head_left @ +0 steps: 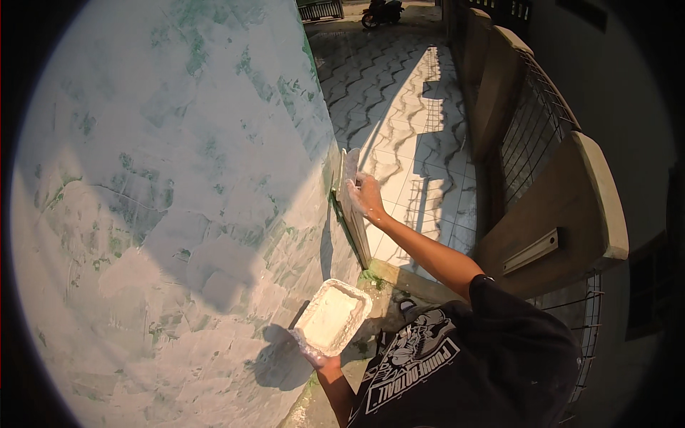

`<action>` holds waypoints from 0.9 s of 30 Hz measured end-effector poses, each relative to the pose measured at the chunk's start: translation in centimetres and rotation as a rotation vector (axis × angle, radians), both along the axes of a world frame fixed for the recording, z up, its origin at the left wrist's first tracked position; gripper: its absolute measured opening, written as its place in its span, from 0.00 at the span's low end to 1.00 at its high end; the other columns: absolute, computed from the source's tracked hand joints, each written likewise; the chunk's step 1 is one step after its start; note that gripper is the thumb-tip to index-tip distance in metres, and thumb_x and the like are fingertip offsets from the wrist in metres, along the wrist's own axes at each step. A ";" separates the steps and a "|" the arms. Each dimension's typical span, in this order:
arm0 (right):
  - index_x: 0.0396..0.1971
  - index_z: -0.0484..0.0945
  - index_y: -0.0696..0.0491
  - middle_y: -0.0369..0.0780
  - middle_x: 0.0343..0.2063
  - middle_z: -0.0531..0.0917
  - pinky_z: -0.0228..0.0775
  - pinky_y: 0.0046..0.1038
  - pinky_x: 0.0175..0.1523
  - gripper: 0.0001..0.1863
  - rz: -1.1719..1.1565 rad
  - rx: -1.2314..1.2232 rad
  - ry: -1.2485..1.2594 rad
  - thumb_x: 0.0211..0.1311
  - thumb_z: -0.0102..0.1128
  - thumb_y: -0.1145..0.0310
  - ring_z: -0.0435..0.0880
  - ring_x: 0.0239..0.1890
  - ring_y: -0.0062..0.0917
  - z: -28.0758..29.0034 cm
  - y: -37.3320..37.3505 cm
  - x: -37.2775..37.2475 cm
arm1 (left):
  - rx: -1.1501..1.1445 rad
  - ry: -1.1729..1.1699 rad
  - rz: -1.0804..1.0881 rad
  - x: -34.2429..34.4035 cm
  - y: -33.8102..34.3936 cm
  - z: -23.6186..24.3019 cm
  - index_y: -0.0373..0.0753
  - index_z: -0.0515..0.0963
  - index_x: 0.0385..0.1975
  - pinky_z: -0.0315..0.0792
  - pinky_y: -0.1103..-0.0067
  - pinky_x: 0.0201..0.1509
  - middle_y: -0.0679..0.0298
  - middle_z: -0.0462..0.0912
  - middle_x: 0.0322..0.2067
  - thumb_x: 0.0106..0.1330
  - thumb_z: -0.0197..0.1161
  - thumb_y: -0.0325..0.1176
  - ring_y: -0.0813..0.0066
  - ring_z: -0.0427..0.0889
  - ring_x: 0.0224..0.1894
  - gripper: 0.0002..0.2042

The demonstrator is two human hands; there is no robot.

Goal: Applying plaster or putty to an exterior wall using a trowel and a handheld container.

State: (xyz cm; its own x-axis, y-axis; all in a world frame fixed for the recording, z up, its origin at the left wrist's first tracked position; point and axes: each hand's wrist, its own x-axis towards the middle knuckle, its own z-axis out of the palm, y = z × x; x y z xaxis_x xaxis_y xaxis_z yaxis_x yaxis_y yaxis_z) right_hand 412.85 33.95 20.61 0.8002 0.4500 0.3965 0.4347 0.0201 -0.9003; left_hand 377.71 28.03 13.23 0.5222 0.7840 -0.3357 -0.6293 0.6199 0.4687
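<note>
My left hand [322, 359] holds up a shallow rectangular white tub [332, 317] from its lower side. Pale putty coats the tub's rim and covers its inside. Higher up, my right hand [367, 196] is closed around a flat scraper [351, 165], smeared with white, at the vertical corner of the wall [214, 207]. Whether the blade touches the wall edge I cannot tell. Patchy white putty covers the wall, with green paint showing through in places. White smears mark both hands.
Past the corner lies a tiled floor [392, 153] with wavy dark patterns. A low concrete wall [549, 207] with wire mesh runs along the right. At the far end a motorcycle [382, 14] is parked. Some green growth [371, 277] sits at the wall's foot.
</note>
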 end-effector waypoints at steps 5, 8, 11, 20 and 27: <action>0.31 0.77 0.64 0.54 0.24 0.80 0.71 0.34 0.36 0.11 -0.056 -0.089 0.014 0.52 0.51 0.72 0.82 0.27 0.41 3.0 5.0 1.3 | 0.064 0.067 0.017 -0.4 -0.4 -0.4 0.34 0.63 0.56 0.64 0.60 0.59 0.54 0.67 0.56 0.66 0.42 0.50 0.55 0.69 0.56 0.27; 0.30 0.77 0.64 0.51 0.20 0.80 0.71 0.35 0.35 0.12 -0.052 -0.153 -0.040 0.52 0.52 0.71 0.82 0.25 0.37 5.0 5.4 1.5 | 0.497 0.508 0.070 -1.2 -0.8 -2.1 0.35 0.64 0.56 0.65 0.59 0.58 0.53 0.69 0.55 0.64 0.46 0.52 0.55 0.71 0.54 0.28; 0.23 0.76 0.65 0.36 0.19 0.77 0.68 0.21 0.23 0.11 0.245 0.238 0.498 0.59 0.49 0.74 0.76 0.19 0.20 6.1 3.6 1.4 | -0.028 0.020 0.075 -1.0 -1.1 -0.6 0.35 0.64 0.55 0.65 0.59 0.58 0.52 0.69 0.55 0.65 0.44 0.50 0.54 0.70 0.55 0.26; 0.27 0.77 0.65 0.40 0.22 0.79 0.73 0.25 0.26 0.11 0.095 0.150 0.442 0.59 0.49 0.74 0.78 0.22 0.22 5.9 5.6 6.5 | -0.019 0.063 0.061 3.8 -1.5 3.0 0.38 0.63 0.56 0.62 0.57 0.60 0.54 0.67 0.56 0.66 0.39 0.54 0.54 0.67 0.57 0.28; 0.31 0.74 0.66 0.45 0.28 0.80 0.76 0.22 0.31 0.10 0.418 0.257 0.745 0.60 0.47 0.73 0.81 0.26 0.25 11.6 3.9 7.9 | 0.021 0.050 0.059 9.3 -1.0 4.5 0.38 0.62 0.57 0.61 0.56 0.60 0.53 0.66 0.57 0.65 0.40 0.58 0.53 0.65 0.58 0.31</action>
State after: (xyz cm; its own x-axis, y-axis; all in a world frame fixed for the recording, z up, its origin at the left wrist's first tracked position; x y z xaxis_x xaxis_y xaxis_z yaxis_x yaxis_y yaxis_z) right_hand 420.76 37.88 32.20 0.6807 0.7319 -0.0321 -0.3495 0.2858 -0.8923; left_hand 386.96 27.00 17.77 0.4582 0.8200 -0.3431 -0.6395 0.5722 0.5134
